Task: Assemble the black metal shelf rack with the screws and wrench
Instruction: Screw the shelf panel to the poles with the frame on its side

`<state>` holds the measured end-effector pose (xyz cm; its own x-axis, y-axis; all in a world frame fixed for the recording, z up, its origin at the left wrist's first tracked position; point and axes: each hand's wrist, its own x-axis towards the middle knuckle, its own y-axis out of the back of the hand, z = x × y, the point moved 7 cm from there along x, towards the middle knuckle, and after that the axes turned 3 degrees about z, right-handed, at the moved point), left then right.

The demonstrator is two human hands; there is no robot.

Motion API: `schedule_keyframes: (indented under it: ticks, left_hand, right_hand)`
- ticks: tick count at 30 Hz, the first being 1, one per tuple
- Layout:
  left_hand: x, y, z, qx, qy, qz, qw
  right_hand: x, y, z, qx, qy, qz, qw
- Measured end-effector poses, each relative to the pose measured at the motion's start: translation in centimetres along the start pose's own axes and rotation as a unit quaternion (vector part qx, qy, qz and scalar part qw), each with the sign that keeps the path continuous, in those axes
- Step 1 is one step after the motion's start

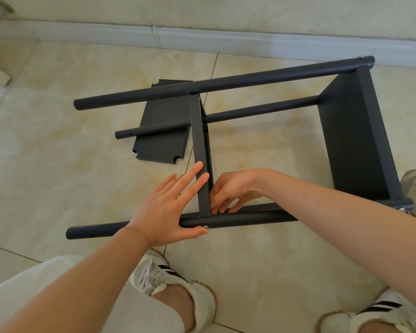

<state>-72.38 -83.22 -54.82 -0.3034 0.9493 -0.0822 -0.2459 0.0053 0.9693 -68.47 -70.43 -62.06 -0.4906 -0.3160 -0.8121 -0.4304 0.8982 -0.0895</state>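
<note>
Head view: spare panel lies beneath rack tubes.

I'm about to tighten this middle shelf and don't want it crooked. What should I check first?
1. Edge of the middle shelf seated on the near pole: ok.
2. The screw under the thumb of the left hand threaded in: cannot tell.
3. Straight fingers bracing the shelf: ok.
4. What the right hand holds at the joint: cannot tell.
5. A wrench within reach: not ok, none in view.
6. The end shelf fastened: ok, screw heads show at its corners.
</note>
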Motion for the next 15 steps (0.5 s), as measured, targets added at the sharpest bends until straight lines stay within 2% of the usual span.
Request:
schedule_keyframes:
  ticks: [15]
  left_hand:
    - [0.12, -0.14, -0.11, 0.012, 0.000, 0.002, 1.000]
  right_hand:
    - [-0.03, -0.01, -0.18, -0.002, 0.000, -0.008, 1.000]
